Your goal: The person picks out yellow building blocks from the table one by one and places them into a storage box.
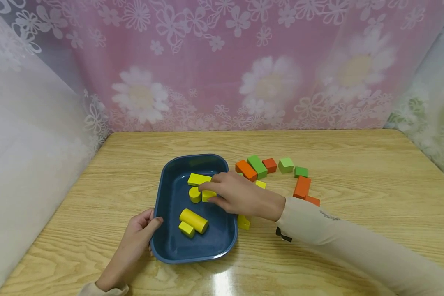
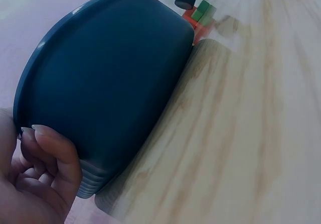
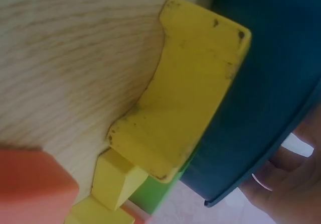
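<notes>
A flowered curtain hung beyond both hands, behind the table that spread beneath them. On the table, between the left grip and the right wrist, stood the blue tray. The right hand reached over the tray's right side, thumb and fingertips closed together on a piece inside. The left hand was clamped on the opposite side, its thumb over the rim and its fingers bent against the outer wall.

Of the blocks, the yellow arch was largest; it stood outside the tray, close by the wall and nearer the person than the right hand. The cylinder lay in the tray between the two grips. The long block lay just beyond the right fingertips. Outside the tray, past the right hand, an orange block and a green block sat side by side. The cube was what the right hand pinched; whether it touched the tray floor I could not tell. The round block stood just left of that pinch. The smallest yellow piece lay against the cylinder, on the side toward the left hand.
</notes>
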The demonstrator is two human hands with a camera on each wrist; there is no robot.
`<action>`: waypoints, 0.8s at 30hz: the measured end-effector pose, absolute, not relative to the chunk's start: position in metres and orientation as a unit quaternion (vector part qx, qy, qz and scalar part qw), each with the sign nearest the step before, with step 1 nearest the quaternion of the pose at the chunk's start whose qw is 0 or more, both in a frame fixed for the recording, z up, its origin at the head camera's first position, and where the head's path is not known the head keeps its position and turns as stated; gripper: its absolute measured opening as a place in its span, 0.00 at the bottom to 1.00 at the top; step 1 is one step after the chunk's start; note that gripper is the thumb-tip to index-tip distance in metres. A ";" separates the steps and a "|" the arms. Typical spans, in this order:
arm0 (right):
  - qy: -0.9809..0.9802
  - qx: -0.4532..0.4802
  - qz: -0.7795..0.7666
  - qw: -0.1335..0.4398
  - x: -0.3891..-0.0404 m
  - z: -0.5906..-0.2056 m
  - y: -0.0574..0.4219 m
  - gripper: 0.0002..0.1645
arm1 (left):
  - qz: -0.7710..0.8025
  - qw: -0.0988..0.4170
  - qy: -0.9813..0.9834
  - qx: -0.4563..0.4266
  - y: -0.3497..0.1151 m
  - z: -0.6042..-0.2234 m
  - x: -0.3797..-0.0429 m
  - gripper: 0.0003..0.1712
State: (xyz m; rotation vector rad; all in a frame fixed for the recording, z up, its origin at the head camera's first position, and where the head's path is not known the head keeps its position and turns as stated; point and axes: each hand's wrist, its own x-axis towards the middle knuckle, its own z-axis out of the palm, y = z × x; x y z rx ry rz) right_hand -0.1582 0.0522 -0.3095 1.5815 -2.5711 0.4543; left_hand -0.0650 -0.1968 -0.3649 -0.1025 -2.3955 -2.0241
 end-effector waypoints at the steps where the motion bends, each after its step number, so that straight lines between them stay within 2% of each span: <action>1: -0.843 0.516 0.149 0.036 -0.158 -0.310 0.051 0.20 | -0.645 0.002 -0.764 -0.034 -0.197 -0.365 -0.065 0.16; 6: -0.855 0.500 0.139 -0.003 -0.159 -0.312 0.046 0.21 | -0.643 -0.002 -0.765 -0.033 -0.198 -0.366 -0.066 0.15; 24: -0.878 0.467 0.068 -0.080 -0.166 -0.315 0.030 0.19 | -0.642 0.005 -0.766 -0.037 -0.198 -0.367 -0.067 0.15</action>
